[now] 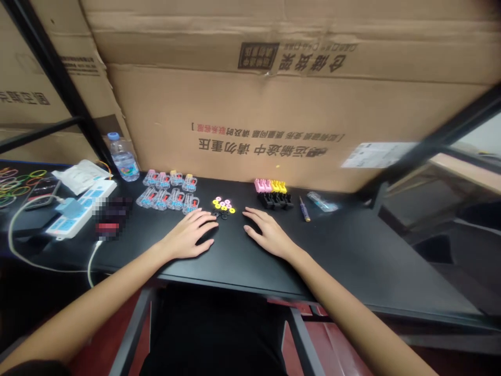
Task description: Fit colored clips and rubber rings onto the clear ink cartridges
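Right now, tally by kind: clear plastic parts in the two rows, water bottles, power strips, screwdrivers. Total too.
Clear plastic parts: 8
Water bottle: 1
Power strip: 1
Screwdriver: 1
Total: 11

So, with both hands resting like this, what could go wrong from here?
The left hand has its fingertips right by the black rings, so a small slip might scatter them. These rings are also dark on a dark table, so one could easily be overlooked. Less likely, the bottle stands near the power strip; its cap is on, but if it tipped and leaked, water might reach the sockets.
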Demonstrator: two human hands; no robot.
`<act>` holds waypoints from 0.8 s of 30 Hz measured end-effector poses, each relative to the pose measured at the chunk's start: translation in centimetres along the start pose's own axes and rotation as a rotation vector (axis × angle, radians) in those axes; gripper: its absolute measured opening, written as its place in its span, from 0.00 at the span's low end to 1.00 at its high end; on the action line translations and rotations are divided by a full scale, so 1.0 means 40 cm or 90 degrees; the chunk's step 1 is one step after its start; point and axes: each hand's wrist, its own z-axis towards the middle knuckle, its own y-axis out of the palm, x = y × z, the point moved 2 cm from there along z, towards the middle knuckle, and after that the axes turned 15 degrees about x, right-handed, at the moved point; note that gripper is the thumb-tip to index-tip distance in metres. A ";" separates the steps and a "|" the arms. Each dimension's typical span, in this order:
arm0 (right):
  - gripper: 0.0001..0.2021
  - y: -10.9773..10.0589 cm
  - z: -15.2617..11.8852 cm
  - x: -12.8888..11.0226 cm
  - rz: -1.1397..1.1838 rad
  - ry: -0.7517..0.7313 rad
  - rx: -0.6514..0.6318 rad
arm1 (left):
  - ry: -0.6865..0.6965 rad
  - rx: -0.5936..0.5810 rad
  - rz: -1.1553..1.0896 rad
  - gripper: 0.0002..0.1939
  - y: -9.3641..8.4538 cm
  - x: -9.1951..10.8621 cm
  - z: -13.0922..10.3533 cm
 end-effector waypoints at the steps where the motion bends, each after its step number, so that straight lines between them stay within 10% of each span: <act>1: 0.24 0.000 0.001 -0.002 0.000 -0.002 0.002 | 0.010 0.004 0.009 0.20 -0.001 0.000 0.001; 24: 0.25 0.002 0.007 -0.004 -0.013 -0.013 0.009 | -0.219 -0.041 0.076 0.27 0.015 -0.058 -0.018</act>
